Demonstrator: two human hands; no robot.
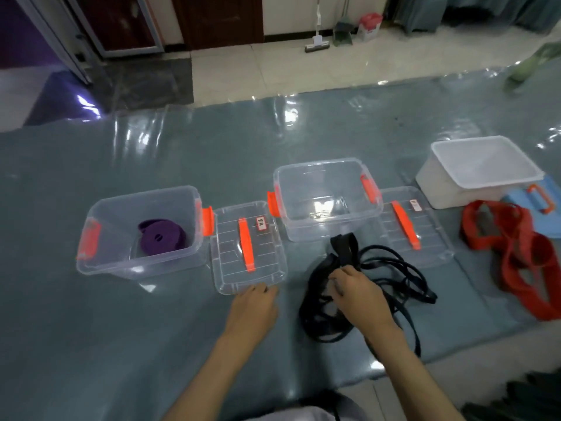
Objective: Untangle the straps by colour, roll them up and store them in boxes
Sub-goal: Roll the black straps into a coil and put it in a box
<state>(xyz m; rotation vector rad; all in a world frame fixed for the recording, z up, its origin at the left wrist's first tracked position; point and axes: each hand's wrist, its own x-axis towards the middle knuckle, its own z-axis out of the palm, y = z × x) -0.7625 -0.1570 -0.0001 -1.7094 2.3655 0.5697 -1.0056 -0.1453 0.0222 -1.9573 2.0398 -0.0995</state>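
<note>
Here the black strap (364,287) is sprawling in a loose tangle near the mat's (91,299) front edge, just before the empty middle box (326,197). The right hand (359,294) is pinching a bunch of it; the left hand (253,308) is lying relaxed, fingertips touching a lid (249,247). Untangling black seems underway; next, freeing one end for rolling.
</note>
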